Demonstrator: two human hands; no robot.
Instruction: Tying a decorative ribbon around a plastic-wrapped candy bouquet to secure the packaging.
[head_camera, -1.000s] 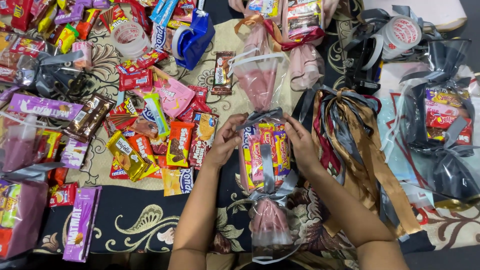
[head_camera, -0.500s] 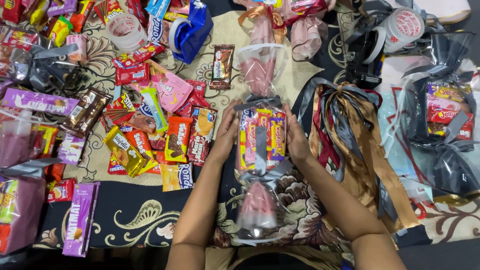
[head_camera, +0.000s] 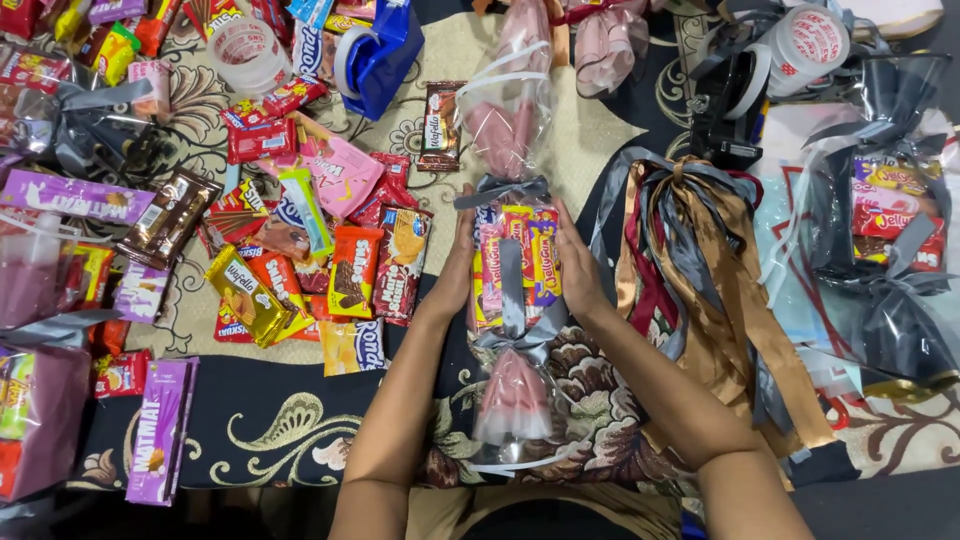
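Head cam: patterned black-and-cream cloth (head_camera: 300, 440) covers the work surface, strewn w/ snack packets. At centre lies a clear cellophane snack bundle (head_camera: 513, 280), tied w/ grey ribbon at both ends, pink wrap showing top and bottom. Left hand (head_camera: 460, 265) and right hand (head_camera: 577, 268) press flat against its sides, fingers extended, cupping the bundle btwn palms rather than clenched. Loose gold and grey ribbons (head_camera: 700, 270) lie just right of it; blue tape dispenser (head_camera: 380, 50) sits upper left, tape rolls (head_camera: 800, 45) upper right
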